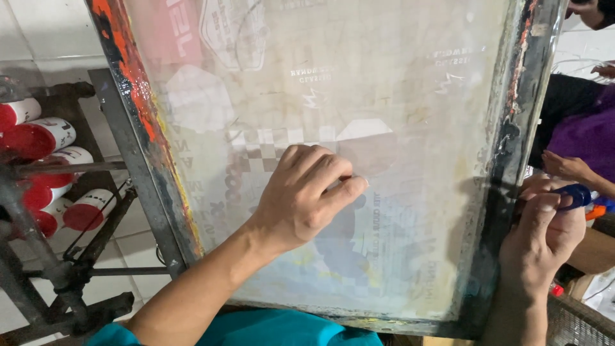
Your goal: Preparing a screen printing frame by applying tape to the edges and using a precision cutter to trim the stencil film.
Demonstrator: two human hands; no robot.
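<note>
A large screen-printing frame (512, 128) with a pale, stained mesh (384, 83) fills the view; its dark metal edges carry red and orange ink smears. My left hand (307, 192) rests on the mesh near the middle. Its fingers are curled together with the tips pressed on a faint checkered print, and I cannot see anything in them. My right hand (544, 230) is at the frame's right edge, closed around a small blue-tipped object (576, 195), and it touches the edge there.
Red-and-white canisters (45, 138) lie on a dark metal rack (57, 269) at the left, over white tiles. Another person's hand (567, 168) and purple clothing (586, 138) are at the right. A wire basket (580, 323) sits at the lower right.
</note>
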